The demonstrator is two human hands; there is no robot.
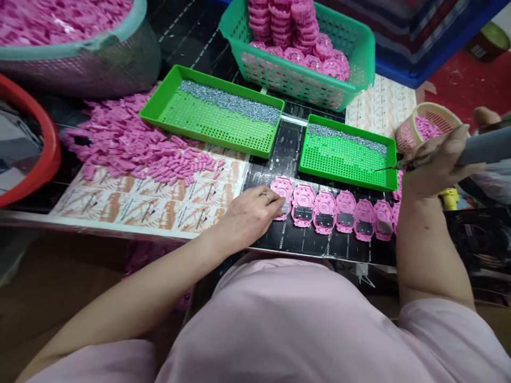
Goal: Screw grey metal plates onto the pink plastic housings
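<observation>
The leftmost pink casing [281, 187] lies partly under the gathered fingertips [279, 204] of the left hand [255, 211] (whether they pinch it, I cannot tell). The right hand [433, 165] grasps a grey screwdriver [489, 146], its tip over the small green tray [347, 181].

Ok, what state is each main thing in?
Front pink casings: lined up.
Left hand: on the leftmost one.
Right hand: wrapped around grey screwdriver.
Left green tray: partly covered by metal pieces.
Right green tray: likewise.
Green basket: piled high.
Pink parts: loosely heaped.
Large tub: full.
</observation>
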